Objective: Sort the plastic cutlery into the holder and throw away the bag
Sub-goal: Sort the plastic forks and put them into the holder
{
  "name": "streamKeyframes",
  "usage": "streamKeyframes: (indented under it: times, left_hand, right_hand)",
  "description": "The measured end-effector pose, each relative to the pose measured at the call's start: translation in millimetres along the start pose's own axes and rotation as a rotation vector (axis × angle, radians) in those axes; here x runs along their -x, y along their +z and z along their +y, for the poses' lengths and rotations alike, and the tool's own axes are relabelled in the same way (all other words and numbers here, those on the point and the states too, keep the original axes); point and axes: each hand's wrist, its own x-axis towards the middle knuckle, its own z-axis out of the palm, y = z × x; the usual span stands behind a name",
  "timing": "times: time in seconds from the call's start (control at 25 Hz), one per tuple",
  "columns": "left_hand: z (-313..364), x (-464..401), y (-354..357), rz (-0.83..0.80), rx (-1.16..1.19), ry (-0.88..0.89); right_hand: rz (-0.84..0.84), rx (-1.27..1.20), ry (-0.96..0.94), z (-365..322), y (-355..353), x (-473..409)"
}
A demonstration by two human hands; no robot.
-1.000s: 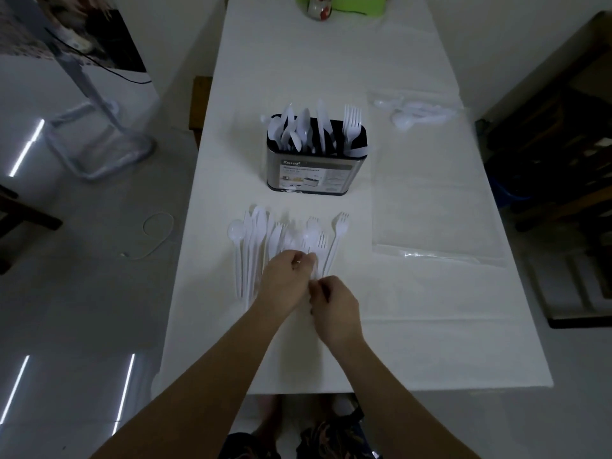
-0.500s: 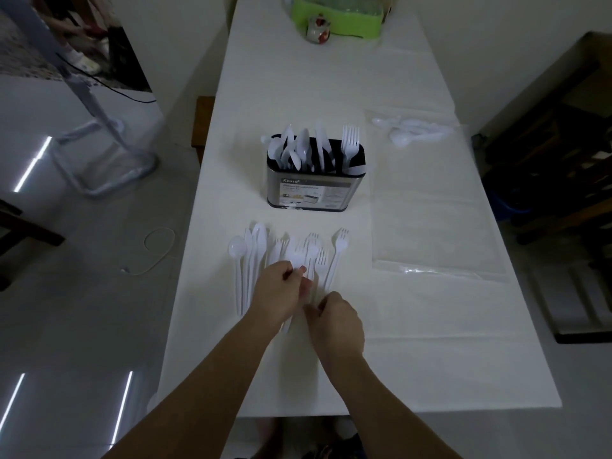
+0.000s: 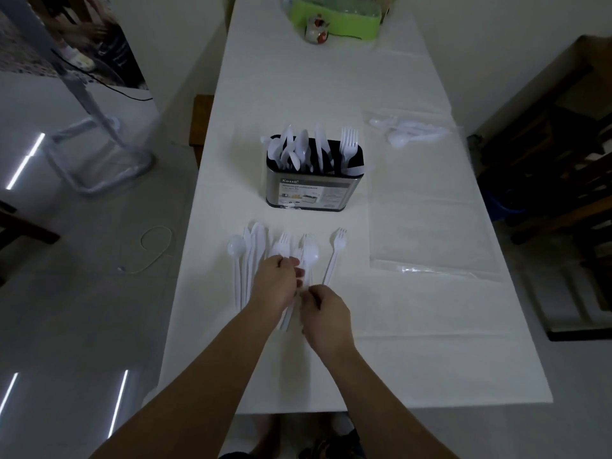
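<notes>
A metal cutlery holder stands mid-table with white plastic spoons, knives and forks upright in it. In front of it lies a loose pile of white plastic cutlery: a spoon and knives at the left, a single fork at the right. My left hand rests on the pile's middle, fingers curled around several pieces. My right hand pinches handles just beside it. A clear plastic bag lies flat at the right, with several spoons inside its far end.
The white table is long and narrow; its near edge is just below my forearms. A green tray and a small teapot sit at the far end. A dark chair stands at the right.
The camera has tilted, so everything sits lower in view. My hands stay on the pile, fingers shifting slightly among the handles.
</notes>
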Motion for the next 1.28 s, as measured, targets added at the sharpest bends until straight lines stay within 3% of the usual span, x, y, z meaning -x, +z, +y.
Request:
streamKeyframes:
  times: [0.16, 0.24, 0.48, 0.76, 0.84, 1.04, 1.28]
  left_hand:
    - [5.3, 3.9, 2.5, -0.084, 0.108, -0.032]
    - [3.9, 6.2, 0.7, -0.079, -0.014, 0.049]
    - [-3.0, 2.9, -10.6, -0.037, 0.066, 0.017]
    - [-13.6, 3.0, -23.5, -0.021, 0.027, -0.024]
    - [-13.8, 2.2, -22.9, -0.064, 0.095, -0.036]
    - [-11.1, 3.1, -17.0, -0.046, 0.200, -0.036]
    - [-10.3, 1.0, -10.2, -0.069, 0.321, -0.066]
  right_hand:
    - [-0.110, -0.028, 0.022, -1.4, 5.3, -0.7]
    - [-0.122, 0.002, 0.005, -3.2, 2.4, -1.9]
    - [0.182, 0.277, 0.075, -7.1, -15.6, -35.2]
    - [0.136, 0.364, 0.185, -4.7, -21.5, -53.7]
    - [0.119, 0.297, 0.166, -4.2, -24.2, -51.0]
    - [-0.073, -0.191, 0.023, -9.9, -16.7, -13.2]
    - [-0.175, -0.177, -0.011, -11.9, -5.1, 2.1]
